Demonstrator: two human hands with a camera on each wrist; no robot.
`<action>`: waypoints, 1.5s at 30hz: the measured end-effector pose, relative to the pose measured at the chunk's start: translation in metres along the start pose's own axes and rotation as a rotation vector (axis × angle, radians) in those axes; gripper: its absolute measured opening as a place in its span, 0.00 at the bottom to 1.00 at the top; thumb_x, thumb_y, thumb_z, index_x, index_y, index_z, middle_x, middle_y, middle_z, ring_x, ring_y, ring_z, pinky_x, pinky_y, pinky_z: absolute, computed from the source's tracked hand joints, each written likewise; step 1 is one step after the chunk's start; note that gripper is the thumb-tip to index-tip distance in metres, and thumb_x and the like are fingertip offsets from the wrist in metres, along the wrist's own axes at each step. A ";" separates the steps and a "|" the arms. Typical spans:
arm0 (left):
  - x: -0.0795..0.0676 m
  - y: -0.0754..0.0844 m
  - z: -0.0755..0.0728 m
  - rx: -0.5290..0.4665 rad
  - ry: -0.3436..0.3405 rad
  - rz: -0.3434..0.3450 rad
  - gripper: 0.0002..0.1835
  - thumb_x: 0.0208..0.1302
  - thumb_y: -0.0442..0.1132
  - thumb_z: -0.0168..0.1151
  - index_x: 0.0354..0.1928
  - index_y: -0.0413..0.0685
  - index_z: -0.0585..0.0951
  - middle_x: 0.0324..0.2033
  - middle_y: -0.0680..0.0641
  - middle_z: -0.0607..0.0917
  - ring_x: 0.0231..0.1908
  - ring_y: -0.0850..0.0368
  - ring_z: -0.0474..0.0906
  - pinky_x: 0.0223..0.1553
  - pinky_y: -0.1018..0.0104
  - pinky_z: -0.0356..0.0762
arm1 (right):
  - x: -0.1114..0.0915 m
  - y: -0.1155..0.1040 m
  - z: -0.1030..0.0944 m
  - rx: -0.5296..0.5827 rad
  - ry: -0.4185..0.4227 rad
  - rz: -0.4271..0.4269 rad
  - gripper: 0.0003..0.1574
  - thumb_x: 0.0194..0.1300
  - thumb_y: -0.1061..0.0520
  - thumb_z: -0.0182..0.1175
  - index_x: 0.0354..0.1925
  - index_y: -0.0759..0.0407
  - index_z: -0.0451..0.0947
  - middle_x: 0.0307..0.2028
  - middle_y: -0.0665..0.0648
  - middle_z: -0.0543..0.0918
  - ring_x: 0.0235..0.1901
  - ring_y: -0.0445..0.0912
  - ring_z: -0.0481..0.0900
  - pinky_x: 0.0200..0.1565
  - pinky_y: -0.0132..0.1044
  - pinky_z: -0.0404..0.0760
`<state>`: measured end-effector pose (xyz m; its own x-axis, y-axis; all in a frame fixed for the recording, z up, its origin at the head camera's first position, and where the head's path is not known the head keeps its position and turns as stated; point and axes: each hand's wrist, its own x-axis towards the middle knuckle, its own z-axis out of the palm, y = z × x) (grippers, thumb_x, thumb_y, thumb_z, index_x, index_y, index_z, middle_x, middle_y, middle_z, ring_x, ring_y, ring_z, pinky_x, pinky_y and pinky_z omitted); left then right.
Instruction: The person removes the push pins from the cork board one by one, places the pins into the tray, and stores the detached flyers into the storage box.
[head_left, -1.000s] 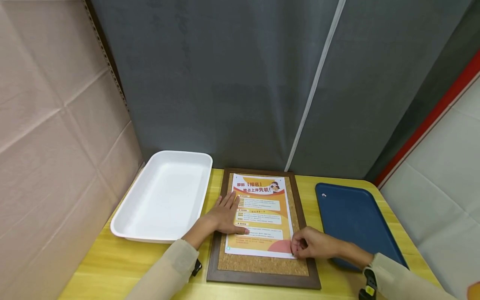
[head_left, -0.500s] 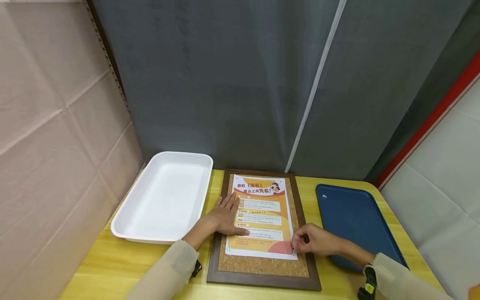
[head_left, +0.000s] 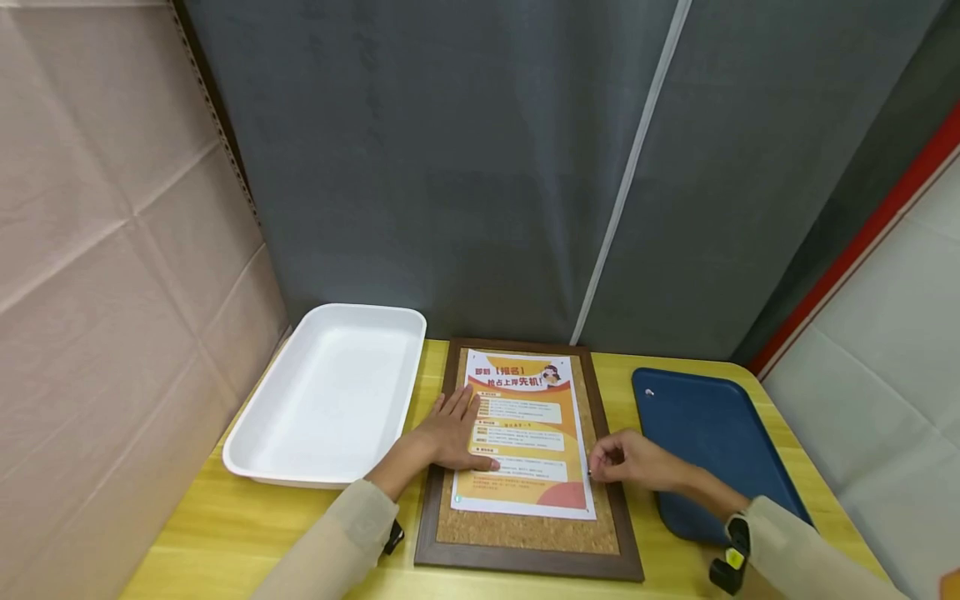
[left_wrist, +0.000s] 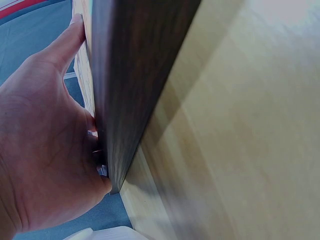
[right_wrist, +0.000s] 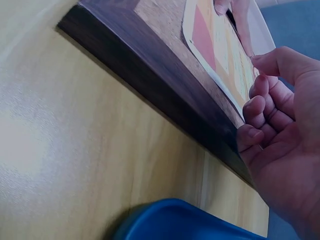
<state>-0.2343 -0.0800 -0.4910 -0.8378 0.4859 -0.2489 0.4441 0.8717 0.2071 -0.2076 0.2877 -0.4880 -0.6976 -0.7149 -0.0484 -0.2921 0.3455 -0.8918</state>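
Observation:
On the table lies a wood-framed cork board (head_left: pixel 525 533) with an orange and white printed poster (head_left: pixel 517 467) on it. My left hand (head_left: pixel 447 433) rests flat, fingers spread, on the poster's left side; in the left wrist view that hand (left_wrist: pixel 47 135) reaches over the dark frame edge (left_wrist: pixel 135 85). My right hand (head_left: pixel 630 461) is at the poster's lower right edge, thumb and forefinger pinching something tiny, apparently a pushpin (head_left: pixel 590 472). In the right wrist view, the other fingers of this hand (right_wrist: pixel 285 110) curl loosely. Small dark marks show near the poster's upper corners and lower right corner.
Left of the board stands a white rectangular tray (head_left: pixel 258 468). On the right is a blue tray (head_left: pixel 727 450) with a tiny pale item (head_left: pixel 649 392) in its upper left corner. A grey curtain (head_left: pixel 450 167) hangs behind the yellow wooden table (head_left: pixel 195 533).
My right hand has moved slightly up and right from the poster's lower right corner, which now shows uncovered. My left hand stays in place on the poster.

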 end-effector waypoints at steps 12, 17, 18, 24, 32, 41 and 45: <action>0.003 -0.004 0.009 -0.038 0.008 0.012 0.69 0.61 0.81 0.59 0.85 0.37 0.45 0.85 0.36 0.41 0.84 0.41 0.38 0.82 0.42 0.39 | -0.004 0.005 -0.019 -0.036 0.123 0.018 0.06 0.73 0.67 0.62 0.40 0.69 0.85 0.34 0.72 0.85 0.33 0.43 0.82 0.38 0.34 0.84; 0.003 -0.003 0.006 -0.021 0.011 0.005 0.69 0.61 0.79 0.60 0.85 0.37 0.45 0.85 0.36 0.42 0.84 0.41 0.38 0.82 0.42 0.40 | -0.007 0.005 -0.030 -0.055 0.182 0.045 0.07 0.75 0.65 0.62 0.41 0.71 0.85 0.36 0.71 0.85 0.33 0.52 0.83 0.39 0.36 0.84; 0.002 -0.003 0.005 -0.017 0.013 0.004 0.69 0.61 0.79 0.60 0.85 0.37 0.46 0.85 0.36 0.42 0.84 0.41 0.39 0.82 0.42 0.40 | -0.007 0.006 -0.032 -0.063 0.195 0.048 0.08 0.75 0.65 0.62 0.41 0.70 0.85 0.36 0.71 0.85 0.33 0.53 0.83 0.39 0.36 0.85; 0.000 -0.001 0.002 -0.005 0.013 -0.001 0.68 0.61 0.80 0.60 0.85 0.38 0.47 0.85 0.36 0.44 0.84 0.42 0.40 0.82 0.43 0.42 | -0.011 0.009 -0.045 -0.107 0.254 0.081 0.08 0.75 0.64 0.63 0.41 0.71 0.85 0.37 0.71 0.85 0.35 0.54 0.83 0.40 0.38 0.85; 0.001 -0.003 0.007 -0.027 0.022 0.013 0.68 0.61 0.80 0.58 0.85 0.37 0.48 0.85 0.36 0.45 0.84 0.40 0.40 0.82 0.41 0.42 | -0.015 0.014 -0.065 -0.172 0.314 0.140 0.08 0.75 0.63 0.64 0.42 0.70 0.85 0.38 0.65 0.86 0.36 0.53 0.83 0.41 0.35 0.84; 0.000 -0.001 0.004 -0.015 0.008 0.004 0.67 0.62 0.78 0.60 0.85 0.37 0.47 0.85 0.36 0.43 0.84 0.41 0.40 0.82 0.42 0.42 | -0.022 0.023 -0.085 -0.192 0.370 0.196 0.11 0.76 0.60 0.65 0.43 0.70 0.85 0.41 0.69 0.86 0.39 0.59 0.84 0.45 0.41 0.86; 0.000 -0.001 0.004 -0.006 0.013 0.000 0.68 0.61 0.80 0.60 0.85 0.38 0.47 0.85 0.37 0.44 0.84 0.41 0.40 0.82 0.43 0.42 | -0.025 0.028 -0.091 -0.239 0.408 0.212 0.10 0.76 0.60 0.65 0.42 0.67 0.86 0.40 0.63 0.87 0.40 0.44 0.84 0.45 0.33 0.84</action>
<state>-0.2332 -0.0810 -0.4948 -0.8420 0.4847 -0.2369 0.4418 0.8714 0.2131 -0.2580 0.3707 -0.4713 -0.9421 -0.3354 0.0049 -0.2248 0.6205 -0.7513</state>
